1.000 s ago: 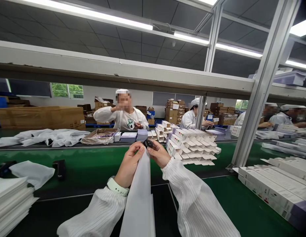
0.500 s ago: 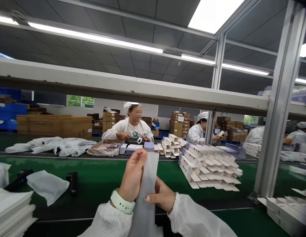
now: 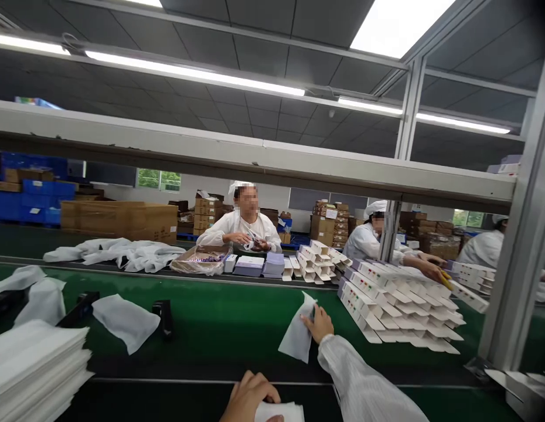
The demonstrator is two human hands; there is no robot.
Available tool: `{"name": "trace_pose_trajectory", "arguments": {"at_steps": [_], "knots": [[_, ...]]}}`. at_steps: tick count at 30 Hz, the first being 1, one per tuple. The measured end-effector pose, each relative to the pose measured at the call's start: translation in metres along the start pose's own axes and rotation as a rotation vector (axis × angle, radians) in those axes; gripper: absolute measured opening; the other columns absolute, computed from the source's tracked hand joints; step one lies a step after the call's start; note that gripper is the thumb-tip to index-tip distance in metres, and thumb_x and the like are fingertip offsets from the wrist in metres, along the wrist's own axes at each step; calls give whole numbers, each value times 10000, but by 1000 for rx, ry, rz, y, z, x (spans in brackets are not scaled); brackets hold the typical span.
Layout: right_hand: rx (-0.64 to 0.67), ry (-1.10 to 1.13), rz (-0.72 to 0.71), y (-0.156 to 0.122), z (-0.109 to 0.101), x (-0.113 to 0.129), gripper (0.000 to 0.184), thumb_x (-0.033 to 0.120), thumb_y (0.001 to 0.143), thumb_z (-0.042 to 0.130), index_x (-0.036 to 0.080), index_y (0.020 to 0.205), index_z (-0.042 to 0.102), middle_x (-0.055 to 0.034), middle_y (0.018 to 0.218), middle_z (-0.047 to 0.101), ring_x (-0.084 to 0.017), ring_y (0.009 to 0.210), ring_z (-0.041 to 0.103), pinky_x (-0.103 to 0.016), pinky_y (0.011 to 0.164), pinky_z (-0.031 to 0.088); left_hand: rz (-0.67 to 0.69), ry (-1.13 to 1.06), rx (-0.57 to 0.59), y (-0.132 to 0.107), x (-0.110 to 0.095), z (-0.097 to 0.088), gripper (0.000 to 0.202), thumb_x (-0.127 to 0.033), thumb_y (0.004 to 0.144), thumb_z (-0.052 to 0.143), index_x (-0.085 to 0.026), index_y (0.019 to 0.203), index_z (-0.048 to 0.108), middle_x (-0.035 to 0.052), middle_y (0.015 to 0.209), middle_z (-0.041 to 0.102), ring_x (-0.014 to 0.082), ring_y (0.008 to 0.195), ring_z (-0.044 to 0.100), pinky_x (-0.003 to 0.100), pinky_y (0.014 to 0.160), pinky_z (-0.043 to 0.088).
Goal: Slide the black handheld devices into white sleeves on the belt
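Note:
My right hand (image 3: pixel 319 323) reaches forward over the green conveyor belt (image 3: pixel 220 316) and pinches the top of a white pouch (image 3: pixel 297 335), which hangs down just above the belt. My left hand (image 3: pixel 249 398) is low at the frame's bottom edge, fingers curled on a white sheet or pouch (image 3: pixel 279 412) lying in front of me. Both arms wear white striped sleeves.
A stack of white pouches (image 3: pixel 33 369) sits at the left. Loose white pouches (image 3: pixel 123 321) and small black items (image 3: pixel 162 316) lie on the belt. Stacked white cartons (image 3: pixel 399 302) stand to the right. Other people work across the belt. A metal post (image 3: pixel 514 252) rises at right.
Both hands held the pouch up in front of me before. Now my right hand has carried it forward to the belt, and my left hand has dropped to the bottom edge.

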State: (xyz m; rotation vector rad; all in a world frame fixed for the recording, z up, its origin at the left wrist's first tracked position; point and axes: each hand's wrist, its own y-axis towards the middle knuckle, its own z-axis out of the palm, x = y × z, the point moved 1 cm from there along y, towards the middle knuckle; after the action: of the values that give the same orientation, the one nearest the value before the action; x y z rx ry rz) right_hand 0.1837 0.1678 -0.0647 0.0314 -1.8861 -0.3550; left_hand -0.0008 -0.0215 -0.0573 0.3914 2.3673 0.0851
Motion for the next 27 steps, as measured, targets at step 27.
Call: {"name": "trace_pose_trajectory", "arguments": {"at_steps": [27], "knots": [[575,90,-267,-142,-6,28,263,240,560,670,188,815,635,8,654,556,-96,573,468,-208,494,317,27,-51,-8,0,-3,-5,126,-293,733,426,-200,763,507,-1,773,525,181,790,471,282,690,368]]}}
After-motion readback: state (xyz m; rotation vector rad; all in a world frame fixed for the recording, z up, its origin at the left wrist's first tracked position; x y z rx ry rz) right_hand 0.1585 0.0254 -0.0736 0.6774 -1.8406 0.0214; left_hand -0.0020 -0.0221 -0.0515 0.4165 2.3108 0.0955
